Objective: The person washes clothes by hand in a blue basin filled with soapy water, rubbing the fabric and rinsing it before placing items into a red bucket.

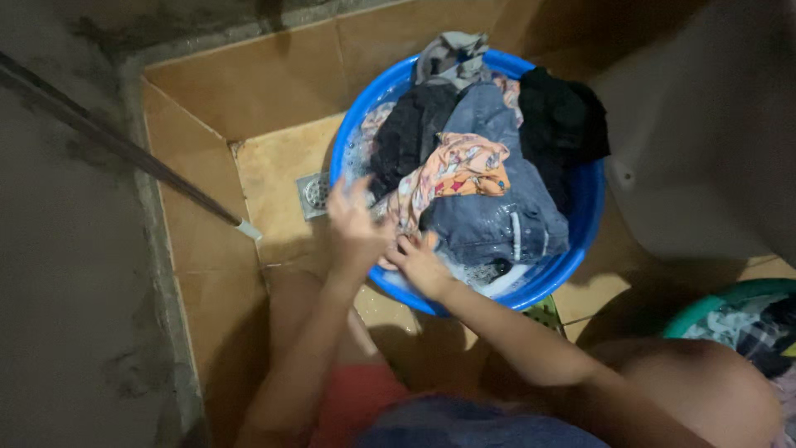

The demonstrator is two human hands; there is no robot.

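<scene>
Head view looks down on a round blue basin (580, 241) on the tan tiled floor (274, 166), heaped with wet clothes: a blue denim piece (497, 207), an orange patterned cloth (456, 166), black garments (560, 116). Both hands work at the basin's near-left rim. Left hand (355, 228) is blurred, fingers spread, its hold impossible to tell. Right hand (421, 261) curls on the patterned cloth's wet end. A floor drain (315, 192) lies just left of the basin; a second, green tub (746, 303) sits at the right edge.
</scene>
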